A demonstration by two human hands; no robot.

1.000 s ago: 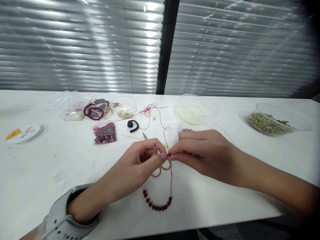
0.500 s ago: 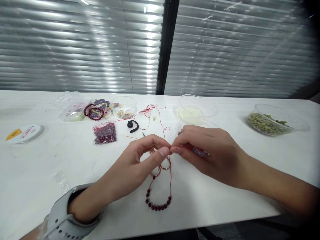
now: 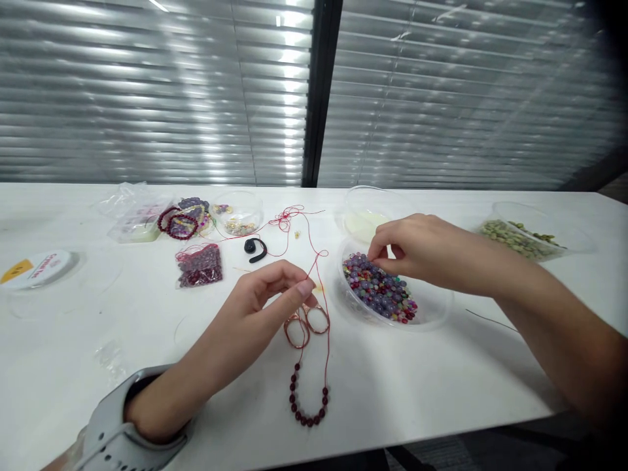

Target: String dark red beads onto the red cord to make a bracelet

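Note:
Between thumb and forefinger, my left hand (image 3: 267, 314) pinches a thin red string (image 3: 328, 333). Dark red beads (image 3: 309, 420) are threaded on it and rest in a U shape near the table's front edge. My right hand (image 3: 422, 252) is over a clear bowl (image 3: 436, 314) of mixed beads (image 3: 377, 288). Its thumb and fingertips are drawn together at the bowl's far rim, and whatever they hold is too small to make out. Rose-gold scissors (image 3: 297, 331) lie under my left fingertips, their blades hidden by that hand.
A bag of dark red beads (image 3: 200, 267), a black earpiece (image 3: 255, 248) and a tangle of red thread (image 3: 289, 216) lie further back. Bracelets (image 3: 182, 226) are at the back left. A round spool (image 3: 42, 268) sits far left, a tub of green pieces (image 3: 520, 239) far right.
My right hand has left the left fingertips and moved right and back to the bead bowl. The left hand keeps the string, and the topmost loose bead has slid down toward the others.

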